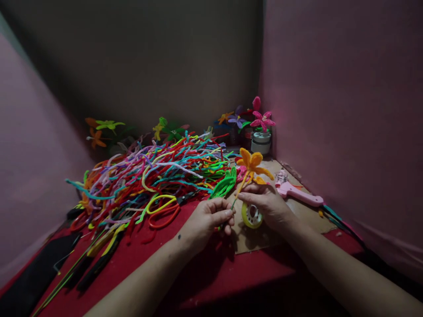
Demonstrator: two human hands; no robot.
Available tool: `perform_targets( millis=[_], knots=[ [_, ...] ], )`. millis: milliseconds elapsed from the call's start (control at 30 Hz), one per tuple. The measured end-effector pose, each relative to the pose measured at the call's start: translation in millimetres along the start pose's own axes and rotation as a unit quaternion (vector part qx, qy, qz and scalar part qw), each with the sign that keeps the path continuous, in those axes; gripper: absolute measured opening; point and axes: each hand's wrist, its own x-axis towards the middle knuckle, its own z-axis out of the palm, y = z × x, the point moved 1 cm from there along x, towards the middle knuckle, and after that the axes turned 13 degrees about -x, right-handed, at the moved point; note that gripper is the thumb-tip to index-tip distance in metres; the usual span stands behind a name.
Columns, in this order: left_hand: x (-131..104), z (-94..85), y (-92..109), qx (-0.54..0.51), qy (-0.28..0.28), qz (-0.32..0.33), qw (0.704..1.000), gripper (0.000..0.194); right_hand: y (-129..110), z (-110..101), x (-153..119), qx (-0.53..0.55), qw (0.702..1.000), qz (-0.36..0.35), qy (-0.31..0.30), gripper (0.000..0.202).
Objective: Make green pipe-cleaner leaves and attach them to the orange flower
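Note:
An orange pipe-cleaner flower (251, 162) stands tilted above the cardboard, its stem running down toward my left hand (216, 215). That hand's thumb and fingers pinch the thin green lower stem (234, 204). My right hand (266, 202) is closed just behind the flower, with its thumb pointing at the stem. Below its palm hangs a yellow-green roll of tape (246, 215), which its curled fingers appear to hold; some of these fingers are hidden. Green pipe-cleaner leaves (224, 185) lie close to my left hand.
A big heap of coloured pipe cleaners (158, 169) fills the left and middle. Scissors (164, 221) and pliers (110, 253) lie in front of it. On the cardboard (307, 220) rests a pink glue gun (302, 195). Finished flowers, one pink (262, 120), stand behind.

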Motion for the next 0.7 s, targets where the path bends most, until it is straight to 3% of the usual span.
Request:
perform_targets(
  millis=[200, 433, 700],
  knots=[
    [2, -0.1, -2, 0.001, -0.011, -0.005, 1.000, 0.019, -3, -4, 1, 0.051, 0.997, 0.060, -0.006, 0.021],
    [1, 3.6, -1, 0.062, 0.049, 0.039, 0.996, 0.019, -7, -2, -1, -0.039, 0.999, 0.017, -0.023, 0.016],
    [1, 10.6, -5, 0.089, 0.090, 0.028, 0.992, 0.011, -7, 0, -5, -0.008, 1.000, 0.010, -0.015, 0.018]
  ],
)
